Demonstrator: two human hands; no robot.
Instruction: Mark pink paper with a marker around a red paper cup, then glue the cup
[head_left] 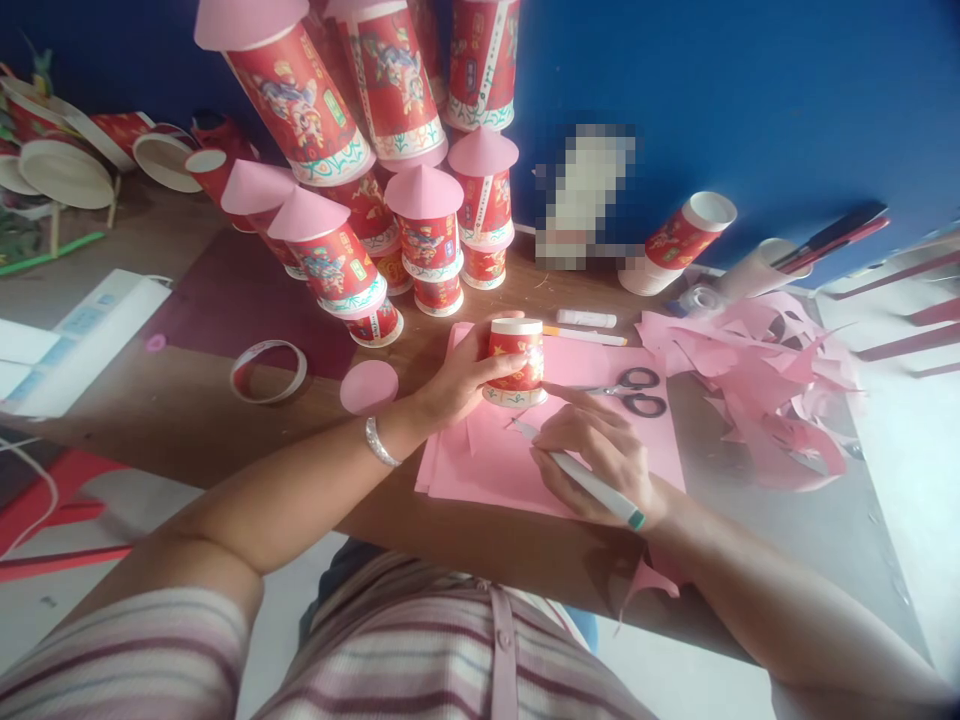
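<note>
A red patterned paper cup (515, 362) stands upside down on a stack of pink paper sheets (487, 460). My left hand (457, 378) is wrapped round the cup's left side and holds it against the paper. My right hand (600, 455) grips a white pen (581, 478) with a green end, its tip on the pink paper beside the cup's rim. A silver bracelet (379, 443) is on my left wrist.
Scissors (637, 390) lie on the pink paper to the right. Pink offcuts (765, 380) are heaped further right. Several red cups with pink cone tops (427, 235) are stacked behind. A pink disc (368, 386) and a cut cup ring (269, 371) lie to the left.
</note>
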